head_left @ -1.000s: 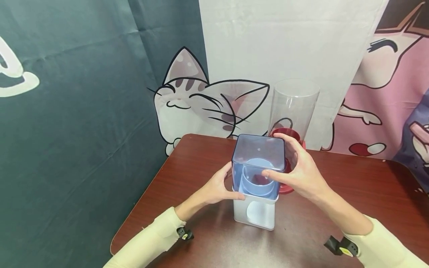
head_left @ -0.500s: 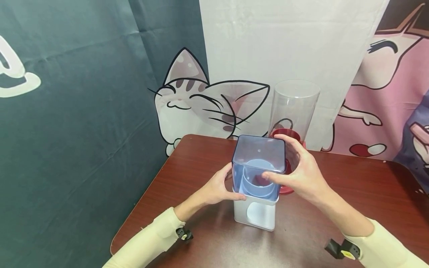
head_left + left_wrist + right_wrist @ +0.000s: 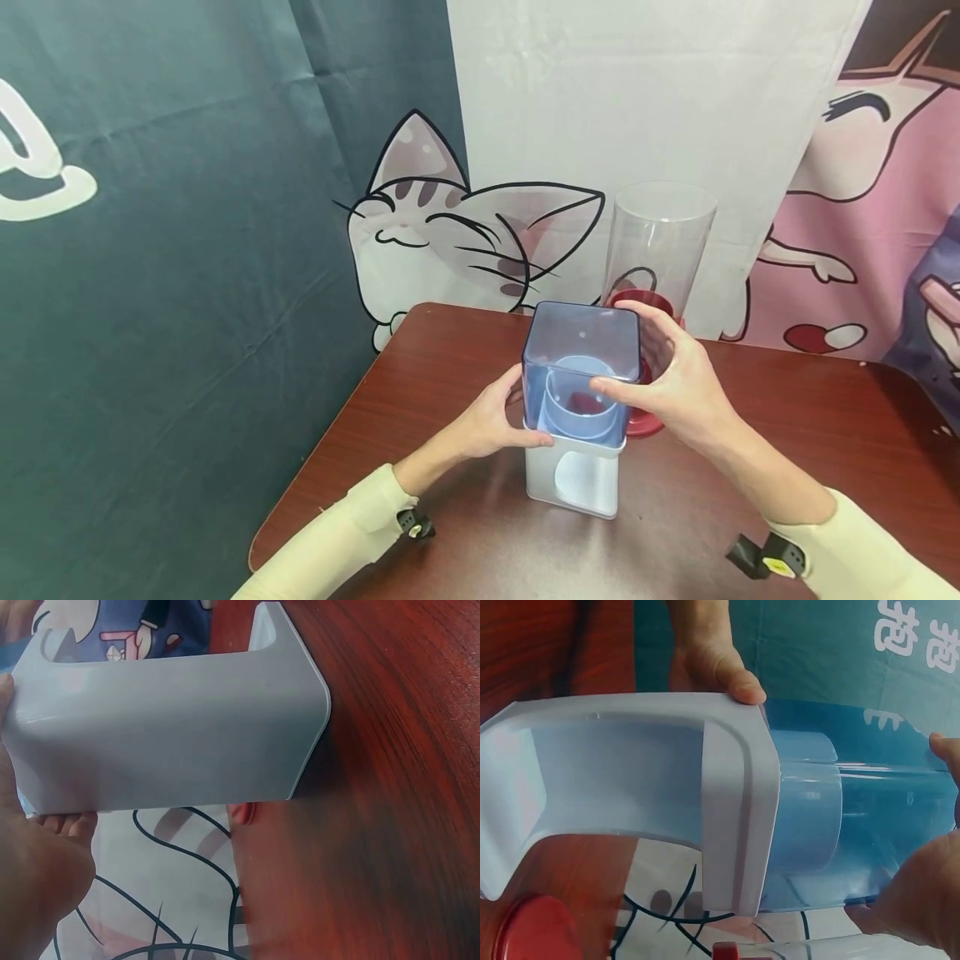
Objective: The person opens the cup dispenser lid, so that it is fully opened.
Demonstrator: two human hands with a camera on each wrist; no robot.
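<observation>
A clear blue square container [image 3: 581, 337] sits upright on top of a white stand [image 3: 540, 483] with an open front. Through the blue walls a round ring shows inside. My left hand [image 3: 487, 421] holds the stand's upper edge from the left, thumb across the front rim. The right hand [image 3: 686, 383] grips the blue container near its top, thumb on the front and fingers behind the right side. In the left wrist view the stand's smooth side wall [image 3: 172, 735] fills the upper left. In the right wrist view the stand's hollow [image 3: 622, 780] faces the camera.
Just behind the right hand stands a tall clear cylinder [image 3: 663, 250] with a red base [image 3: 647, 425]. All of it rests on a reddish-brown wooden table [image 3: 420, 367]. Printed cloth with a cartoon cat [image 3: 420, 217] hangs at the back, and dark green cloth [image 3: 187, 292] at the left.
</observation>
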